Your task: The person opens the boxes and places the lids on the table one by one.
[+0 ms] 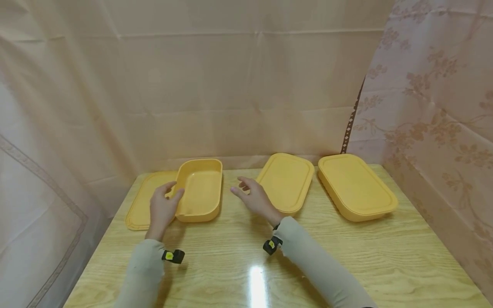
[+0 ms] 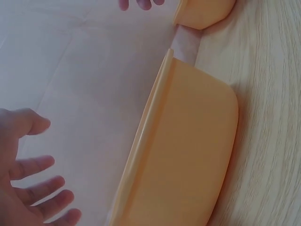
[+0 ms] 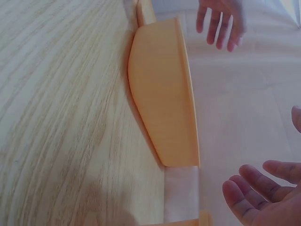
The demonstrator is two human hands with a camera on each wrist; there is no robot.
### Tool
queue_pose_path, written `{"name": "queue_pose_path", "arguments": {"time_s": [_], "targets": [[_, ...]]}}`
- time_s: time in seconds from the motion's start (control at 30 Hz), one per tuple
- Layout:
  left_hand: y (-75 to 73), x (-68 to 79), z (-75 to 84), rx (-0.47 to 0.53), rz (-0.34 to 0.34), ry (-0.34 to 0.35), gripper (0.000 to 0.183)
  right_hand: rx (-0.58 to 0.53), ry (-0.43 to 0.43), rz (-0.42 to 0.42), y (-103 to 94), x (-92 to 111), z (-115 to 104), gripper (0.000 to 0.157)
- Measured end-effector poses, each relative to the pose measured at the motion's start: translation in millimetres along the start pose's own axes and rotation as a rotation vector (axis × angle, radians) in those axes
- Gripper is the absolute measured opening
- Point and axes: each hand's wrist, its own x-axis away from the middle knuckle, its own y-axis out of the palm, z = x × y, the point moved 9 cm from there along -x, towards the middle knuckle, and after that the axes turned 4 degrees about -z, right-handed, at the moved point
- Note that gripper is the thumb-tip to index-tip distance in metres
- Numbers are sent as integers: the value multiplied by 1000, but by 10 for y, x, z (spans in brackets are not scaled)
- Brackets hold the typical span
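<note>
An uncovered yellow rectangular box [image 1: 202, 188] stands upright on the table, left of centre, its inside bare. My left hand [image 1: 163, 207] overlaps its left rim in the head view. In the left wrist view that hand's fingers [image 2: 42, 188] are spread, with a gap between them and the box wall [image 2: 193, 141]. To the right of the box hovers my right hand [image 1: 256, 196], fingers loosely bent, holding nothing. A flat yellow lid [image 1: 142, 205] lies at the far left, partly hidden behind my left hand. Beside my right hand sits a lidded yellow box [image 1: 286, 182].
Another lidded yellow box [image 1: 356, 186] stands farther right on the wooden table [image 1: 215, 265]. Behind the table's back edge hangs a beige cloth [image 1: 231, 94]. A flowered cloth [image 1: 443, 119] hangs along the right side.
</note>
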Motion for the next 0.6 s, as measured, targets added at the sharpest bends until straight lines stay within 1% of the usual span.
{"name": "queue_pose_path", "arguments": {"time_s": [0.1, 0.2, 0.43, 0.6], "targets": [[43, -11, 40, 8, -15, 36, 47, 8, -2, 6, -14, 24, -22, 59], [88, -14, 76, 25, -32, 55, 48, 30, -16, 18, -40, 39, -50, 58], [158, -1, 144, 38, -66, 48, 49, 51, -45, 37, -115, 72, -96, 58], [201, -12, 183, 39, -66, 49, 47, 40, -65, 50, -182, 106, -124, 56]]}}
